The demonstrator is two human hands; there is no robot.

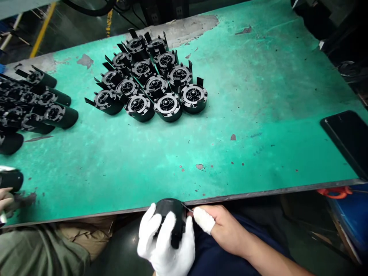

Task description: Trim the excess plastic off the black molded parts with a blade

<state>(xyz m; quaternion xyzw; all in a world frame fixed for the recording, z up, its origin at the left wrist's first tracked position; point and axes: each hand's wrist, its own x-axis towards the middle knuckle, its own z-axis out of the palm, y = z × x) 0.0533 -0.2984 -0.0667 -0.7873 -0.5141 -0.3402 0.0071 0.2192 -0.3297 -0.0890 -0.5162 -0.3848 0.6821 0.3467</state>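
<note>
Green, worn and chipped, the tabletop (244, 115) fills most of the frame, with bare grey patches along its upper edge.

Far left: a co-worker's hand (5, 199) and olive sleeve (43, 249) enter at the lower left corner, beside a black part (10, 180) lying on the tabletop. Above these, at the left edge, a heap of black cylinders (34, 107) lies on its side.

Upper centre-left: a block of black round housings (152, 80) stands in close rows, faces up, touching one another.

Lower centre: the left hand (163, 245), in a white glove, is closed around a black housing (171, 218) held just below the near edge of the tabletop, over the lap. The right hand (221, 230), bare but for a white finger cot on the tip, pinches a thin blade (187, 208) whose point meets the housing's upper right rim.

Right edge: a dark phone (349, 140) lies flat, partly out of frame. Below the edge, at lower right, an orange loop (335, 191) shows.

Risks, as judged: the blade works close to the gloved fingers; a slip off the rim could cut the glove or score the housing. The housing is held off the tabletop, so a loosened grip would drop it to the lap or floor. The phone sits near the edge and could be knocked.

Markings: no brand, label or legible writing is visible on any item.
</note>
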